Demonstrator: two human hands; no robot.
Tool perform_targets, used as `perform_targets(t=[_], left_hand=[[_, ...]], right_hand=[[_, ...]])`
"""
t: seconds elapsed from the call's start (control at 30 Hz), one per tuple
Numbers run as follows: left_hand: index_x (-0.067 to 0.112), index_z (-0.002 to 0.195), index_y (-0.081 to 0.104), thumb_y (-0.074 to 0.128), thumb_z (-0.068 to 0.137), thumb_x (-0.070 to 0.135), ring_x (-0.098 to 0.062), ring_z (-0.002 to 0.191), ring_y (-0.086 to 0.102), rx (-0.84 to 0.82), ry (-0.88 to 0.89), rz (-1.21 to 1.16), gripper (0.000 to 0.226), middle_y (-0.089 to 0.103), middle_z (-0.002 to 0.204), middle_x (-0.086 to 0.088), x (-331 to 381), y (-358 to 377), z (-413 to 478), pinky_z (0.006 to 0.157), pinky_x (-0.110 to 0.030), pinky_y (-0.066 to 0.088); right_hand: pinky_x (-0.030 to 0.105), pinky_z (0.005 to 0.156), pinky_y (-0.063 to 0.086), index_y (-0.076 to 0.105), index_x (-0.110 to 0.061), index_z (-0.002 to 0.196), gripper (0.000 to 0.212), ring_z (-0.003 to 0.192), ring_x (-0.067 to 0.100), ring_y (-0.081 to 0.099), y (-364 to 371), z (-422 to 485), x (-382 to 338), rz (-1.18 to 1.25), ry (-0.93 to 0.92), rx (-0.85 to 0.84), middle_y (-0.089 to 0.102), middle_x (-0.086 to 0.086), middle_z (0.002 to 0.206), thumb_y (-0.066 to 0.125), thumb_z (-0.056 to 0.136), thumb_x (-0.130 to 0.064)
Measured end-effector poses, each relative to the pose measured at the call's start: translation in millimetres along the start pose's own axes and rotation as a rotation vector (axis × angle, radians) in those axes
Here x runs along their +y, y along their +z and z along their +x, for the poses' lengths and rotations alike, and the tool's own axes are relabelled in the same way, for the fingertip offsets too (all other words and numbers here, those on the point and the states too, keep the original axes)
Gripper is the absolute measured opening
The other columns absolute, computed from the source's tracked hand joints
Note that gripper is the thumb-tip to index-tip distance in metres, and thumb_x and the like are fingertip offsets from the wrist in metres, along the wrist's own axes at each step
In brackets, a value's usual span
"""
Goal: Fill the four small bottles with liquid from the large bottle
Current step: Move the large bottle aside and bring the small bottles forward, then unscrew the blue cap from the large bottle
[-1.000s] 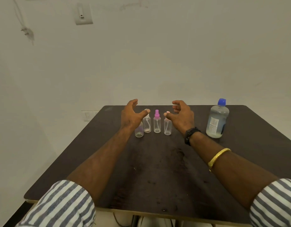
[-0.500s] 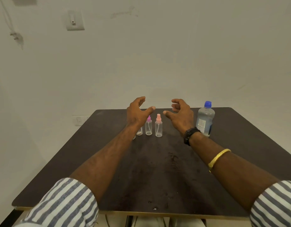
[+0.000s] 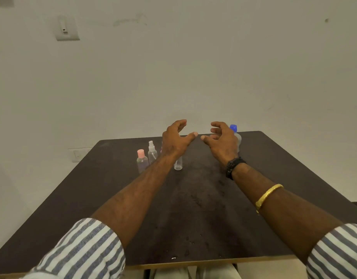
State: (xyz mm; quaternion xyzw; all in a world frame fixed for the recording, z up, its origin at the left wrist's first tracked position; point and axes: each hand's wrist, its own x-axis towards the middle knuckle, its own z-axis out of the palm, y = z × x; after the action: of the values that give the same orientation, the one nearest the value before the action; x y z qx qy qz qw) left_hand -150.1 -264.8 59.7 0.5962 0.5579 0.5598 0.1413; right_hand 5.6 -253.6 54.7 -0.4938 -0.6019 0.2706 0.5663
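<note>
Small clear bottles stand in a row on the dark table [image 3: 274, 162]: one with a pink cap [image 3: 141, 161], one with a white spray top [image 3: 152, 152], and one whose lower body [image 3: 178, 163] shows under my left wrist. A sliver of a further bottle peeks out behind my left hand. My left hand [image 3: 176, 140] hovers over the row with loosely curled fingers, holding nothing. My right hand [image 3: 221, 142] hovers beside it, also empty. The large clear bottle with a blue cap [image 3: 234, 128] stands behind my right hand, mostly hidden.
A pale wall rises right behind the table's far edge, with a switch plate [image 3: 67, 29] high on the left and a socket [image 3: 78, 155] low beside the table. Small wet spots [image 3: 174, 258] lie near the front edge.
The view has swung, so the bottles sit further left in frame. Both hands stay raised and empty over the bottles, now slightly closer together; my right hand now covers most of the large bottle.
</note>
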Motion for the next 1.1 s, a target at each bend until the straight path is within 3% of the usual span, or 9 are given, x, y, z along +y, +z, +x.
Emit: perform_targets(t=[0.23,0.4,0.6,0.7,0.83,1.0,1.1], left_hand=[[0.01,0.14,0.057,0.083,0.084,0.03,-0.019,0.131,0.058,-0.061,0.038,-0.029,0.065,0.062,0.141,-0.006,18,34,-5,0.109,-0.032,0.048],[0.009,0.14,0.056,0.084,0.082,0.035,-0.019,0.13,0.058,-0.113,0.044,-0.056,0.07,0.062,0.141,-0.007,27,58,-8,0.107,-0.029,0.047],[0.009,0.141,0.055,0.081,0.086,0.035,-0.017,0.13,0.058,-0.153,0.021,-0.094,0.066,0.061,0.141,-0.006,34,84,-9,0.104,-0.025,0.046],[0.009,0.142,0.054,0.076,0.09,0.028,-0.018,0.131,0.056,-0.166,0.024,-0.103,0.059,0.06,0.142,-0.006,35,96,-10,0.11,-0.032,0.047],[0.01,0.148,0.048,0.068,0.095,0.012,-0.019,0.137,0.051,-0.19,0.025,-0.086,0.057,0.055,0.149,-0.007,35,108,-11,0.115,-0.038,0.043],[0.011,0.151,0.042,0.057,0.092,-0.007,-0.022,0.142,0.047,-0.232,-0.011,-0.103,0.064,0.05,0.152,-0.009,31,114,-10,0.116,-0.041,0.042],[0.012,0.151,0.043,0.057,0.091,-0.009,-0.022,0.14,0.049,-0.251,-0.003,-0.108,0.065,0.053,0.151,-0.008,25,116,-9,0.115,-0.042,0.043]], right_hand=[[0.029,0.085,0.057,0.061,-0.019,0.133,0.054,0.094,0.013,0.065,-30,4,5,-0.012,0.002,0.068,0.066,0.001,0.119,0.084,0.084,-0.021],[0.029,0.087,0.055,0.061,-0.021,0.13,0.052,0.087,0.007,0.064,-46,11,14,-0.028,0.011,0.094,0.065,-0.003,0.116,0.084,0.083,-0.02],[0.029,0.087,0.057,0.066,-0.018,0.121,0.036,0.095,0.015,0.065,-56,18,27,-0.035,0.015,0.193,0.066,-0.004,0.106,0.078,0.088,-0.013],[0.031,0.088,0.058,0.067,-0.016,0.119,0.032,0.095,0.015,0.064,-54,23,32,-0.06,-0.006,0.25,0.064,-0.004,0.104,0.076,0.089,-0.011],[0.036,0.092,0.058,0.066,-0.019,0.122,0.036,0.098,0.015,0.063,-49,32,41,-0.113,-0.008,0.279,0.066,0.003,0.115,0.077,0.088,-0.014],[0.043,0.11,0.05,0.06,-0.018,0.14,0.05,0.127,0.024,0.06,-45,39,47,-0.11,0.02,0.222,0.062,0.007,0.142,0.076,0.092,-0.017],[0.039,0.107,0.05,0.061,-0.019,0.14,0.048,0.123,0.023,0.063,-43,42,50,-0.101,0.033,0.2,0.065,0.006,0.139,0.073,0.094,-0.018]])
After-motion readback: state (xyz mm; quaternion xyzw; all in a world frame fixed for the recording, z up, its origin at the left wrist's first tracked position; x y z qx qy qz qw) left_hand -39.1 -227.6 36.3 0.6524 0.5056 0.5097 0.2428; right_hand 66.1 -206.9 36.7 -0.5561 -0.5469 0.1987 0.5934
